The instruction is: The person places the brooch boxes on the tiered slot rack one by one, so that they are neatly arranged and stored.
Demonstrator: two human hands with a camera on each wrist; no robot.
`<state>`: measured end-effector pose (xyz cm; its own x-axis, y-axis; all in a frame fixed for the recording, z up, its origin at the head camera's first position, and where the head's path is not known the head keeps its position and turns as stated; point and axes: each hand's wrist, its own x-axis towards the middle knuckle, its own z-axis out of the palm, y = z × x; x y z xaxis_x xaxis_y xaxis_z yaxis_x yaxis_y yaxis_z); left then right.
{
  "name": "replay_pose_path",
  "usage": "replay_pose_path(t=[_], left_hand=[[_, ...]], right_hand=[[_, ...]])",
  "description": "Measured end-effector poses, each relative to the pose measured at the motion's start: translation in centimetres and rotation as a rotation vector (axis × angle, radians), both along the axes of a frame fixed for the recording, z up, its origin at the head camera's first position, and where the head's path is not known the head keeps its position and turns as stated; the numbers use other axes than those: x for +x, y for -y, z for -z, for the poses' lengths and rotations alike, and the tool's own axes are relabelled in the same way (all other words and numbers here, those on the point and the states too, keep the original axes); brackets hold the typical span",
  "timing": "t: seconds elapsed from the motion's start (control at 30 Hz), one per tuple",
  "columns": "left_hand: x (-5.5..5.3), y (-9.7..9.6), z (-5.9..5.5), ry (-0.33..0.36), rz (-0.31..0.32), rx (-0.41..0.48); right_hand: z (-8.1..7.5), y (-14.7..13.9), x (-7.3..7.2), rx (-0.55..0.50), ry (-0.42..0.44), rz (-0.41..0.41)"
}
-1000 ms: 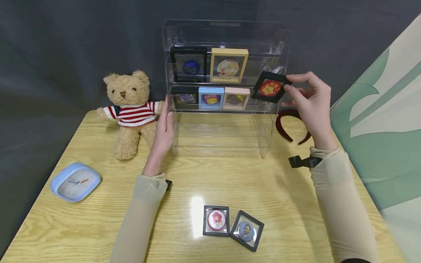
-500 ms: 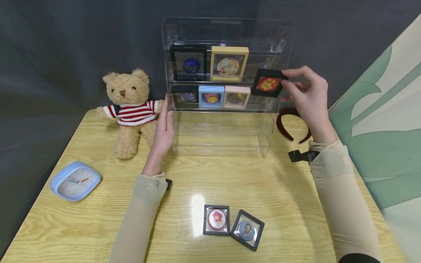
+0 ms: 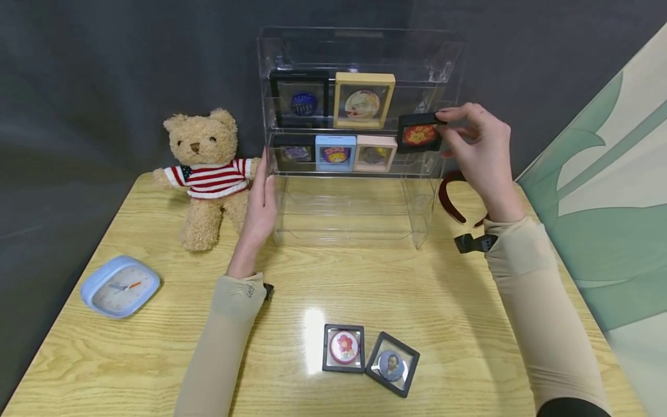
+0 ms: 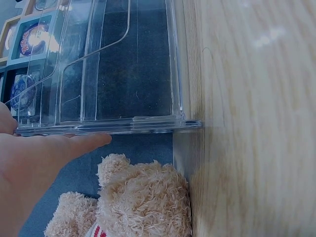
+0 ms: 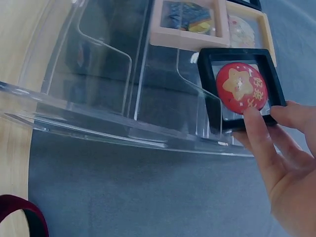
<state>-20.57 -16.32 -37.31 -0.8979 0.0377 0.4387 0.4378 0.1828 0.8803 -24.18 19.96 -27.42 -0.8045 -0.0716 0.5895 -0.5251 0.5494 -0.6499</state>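
Observation:
My right hand (image 3: 482, 147) pinches a black-framed badge display (image 5: 239, 126) by its right edge. A red round badge with a yellow star sits inside that frame. It is at the right end of the clear acrylic shelf rack's (image 3: 344, 236) middle tier, partly behind the tier's front lip. To its left on that tier stand a pink frame (image 3: 374, 169), a blue frame (image 3: 335, 168) and a dark frame (image 3: 293, 141). The tier above bears a yellow frame (image 3: 364, 77) and a larger black frame (image 3: 299, 123). My left hand (image 3: 259, 207) rests with straight fingers against the rack's left side.
A teddy bear (image 3: 200, 150) in a striped shirt stands left of the rack. Nearer lies a blue clock (image 3: 120, 286). Two black-framed badges, one with a flower (image 3: 344, 347) and one with a portrait (image 3: 392, 366), lie in front. A dark red headband (image 3: 449, 200) is right of the rack.
My right hand has moved left with the black display frame, bringing it upright beside the pink frame on the middle tier. My left hand has stayed against the rack.

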Motion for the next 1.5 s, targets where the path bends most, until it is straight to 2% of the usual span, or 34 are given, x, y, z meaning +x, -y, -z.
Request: replay_pose_path(t=[0.17,0.53,0.8,1.03,1.07,1.23,1.4,1.5], left_hand=[[0.1,0.0,0.0,0.006,-0.005,-0.002],[-0.1,0.0,0.1,0.010,-0.012,-0.005],[0.0,0.0,0.0,-0.001,-0.008,-0.013],[-2.6,0.8,3.5,-0.055,-0.020,-0.026],[-2.6,0.8,3.5,-0.052,-0.020,-0.027],[-2.3,0.5,3.0,-0.030,-0.013,-0.012],[-0.7,0.0,0.8,-0.007,-0.006,0.004],[-0.8,0.1,1.0,0.002,-0.008,0.002]], right_hand=[[0.4,0.6,0.0,0.086,-0.023,0.042],[1.3,1.3,-0.3,0.261,-0.150,0.174],[1.7,1.5,0.0,0.389,-0.179,0.232],[2.2,1.7,0.2,0.422,-0.254,0.224],[2.4,1.7,0.2,0.430,-0.268,0.225],[3.0,1.5,0.2,0.492,-0.338,0.263],[3.1,1.4,0.1,0.490,-0.372,0.293],[3.2,1.3,0.0,0.471,-0.351,0.294]])
